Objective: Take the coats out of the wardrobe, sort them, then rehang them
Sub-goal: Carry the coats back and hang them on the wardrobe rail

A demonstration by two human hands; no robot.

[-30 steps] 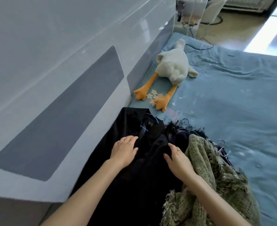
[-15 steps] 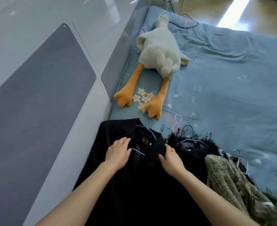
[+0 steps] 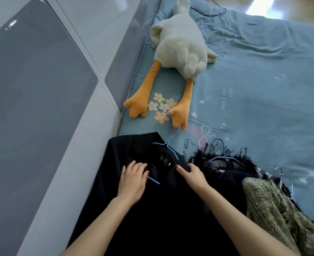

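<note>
**Two hands working at the collar of a black coat on a bed**

Seen from the person's head camera, the fingers of the left hand (image 3: 133,179) are lying nearly straight and flat on the left lapel of a black coat (image 3: 158,206), pressing the cloth down rather than gripping it. One end of a thin blue hanger (image 3: 168,147) is poking out just beside the thumb. The fingers of the right hand (image 3: 192,172) are curling over the right side of the collar and appear to be pinching its edge, with the thumb on top; how firmly is hard to tell.

Both wrists are sitting low on the coat, and the bare forearms are running back towards the bottom of the view, spreading apart as they go.

The black coat is lying face up along the left edge of the blue bedsheet (image 3: 263,80), touching the grey and white padded wall (image 3: 41,108). Its hanger is partly inside the neck, the hook pointing up towards a plush duck (image 3: 180,45). Just to the right, a fringed dark garment (image 3: 224,163) and an olive knitted garment (image 3: 274,206) are lying in a pile, each with its own hanger.

The step in hand looks like seating the coat squarely on its hanger. Doing it well probably means holding one lapel still while easing the hanger arm fully under the other shoulder, keeping the collar flat and the hook clear of the fringe nearby.
</note>
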